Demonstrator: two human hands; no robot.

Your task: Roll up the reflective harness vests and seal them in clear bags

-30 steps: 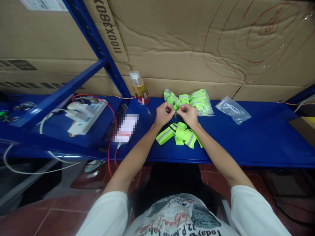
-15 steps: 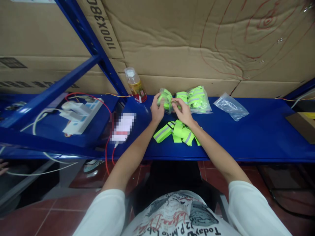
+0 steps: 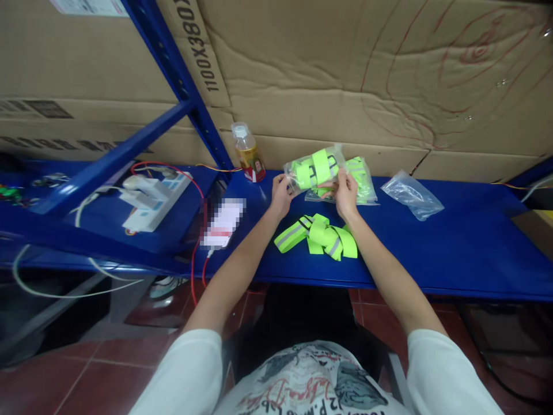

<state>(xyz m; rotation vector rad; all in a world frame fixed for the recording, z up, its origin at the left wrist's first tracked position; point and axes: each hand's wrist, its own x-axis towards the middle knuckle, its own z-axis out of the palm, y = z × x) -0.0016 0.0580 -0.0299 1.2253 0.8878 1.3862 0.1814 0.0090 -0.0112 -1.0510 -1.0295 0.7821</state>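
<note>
1. Shelf — cardboard wall behind it.
2. Bottle at the back, left of centre.
3. Held bag above the shelf, between left hand and right hand; second filled bag just behind.
4. Loose bands at the front edge.
5. Empty bag to the right — power strip far left.

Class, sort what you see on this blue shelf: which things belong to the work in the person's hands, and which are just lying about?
In the work:
left hand and right hand, both holding the filled clear bag
loose reflective bands
second filled bag
empty clear bag

Lying about:
drink bottle
power strip
red cable
cardboard boxes
</note>
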